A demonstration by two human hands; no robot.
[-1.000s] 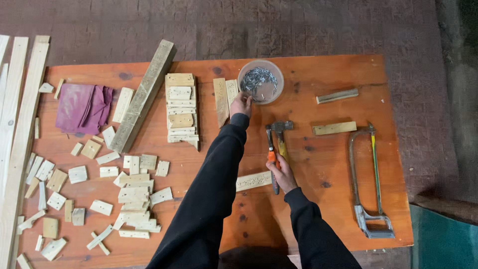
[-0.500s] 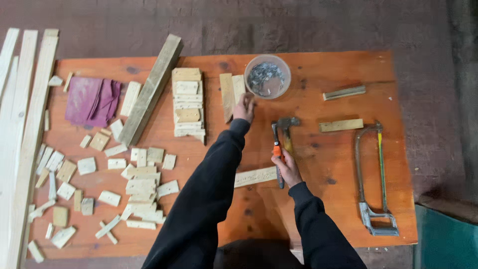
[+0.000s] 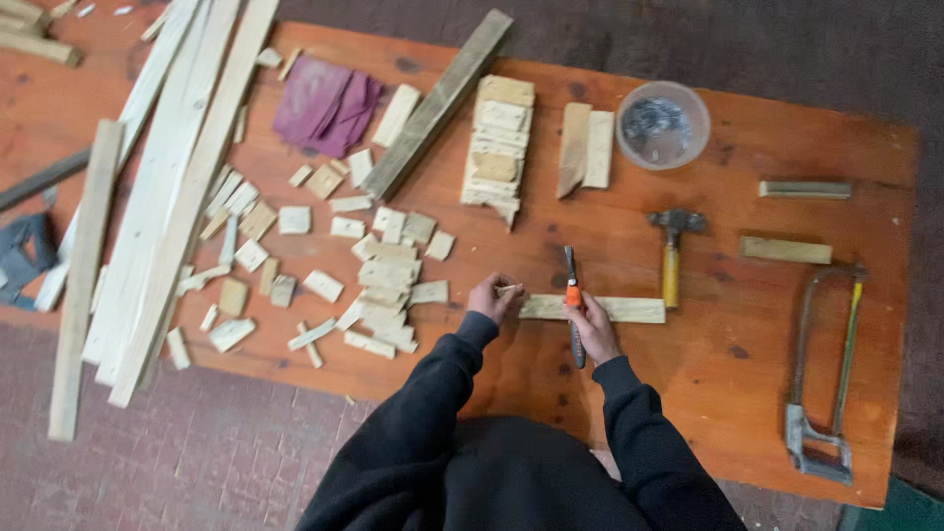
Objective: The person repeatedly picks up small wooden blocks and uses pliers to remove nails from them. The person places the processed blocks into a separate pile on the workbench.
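Wooden strip (image 3: 615, 310), a short pale slat, lies flat near the front middle of the orange-brown counter (image 3: 747, 393), running left to right. The left hand (image 3: 492, 297) is at the strip's left end, its grip narrowed to a pinch on something small there (too small to name). The right hand (image 3: 593, 329) rests across the strip and has its grip closed around a slim tool with an orange collar and dark shaft (image 3: 572, 305), which lies crosswise over the wood, tip pointing away from the person. Just to the right, a hammer (image 3: 673, 251) with a yellow handle lies on the counter, its head away from the person and its handle end close to the strip. Beyond it stands a clear round tub of nails (image 3: 663, 124). A hacksaw (image 3: 821, 379) lies at the right edge, well apart from both hands. To the left are scattered small wood offcuts (image 3: 379, 270), a stack of cut blocks (image 3: 499, 138) and a purple cloth (image 3: 326, 103).
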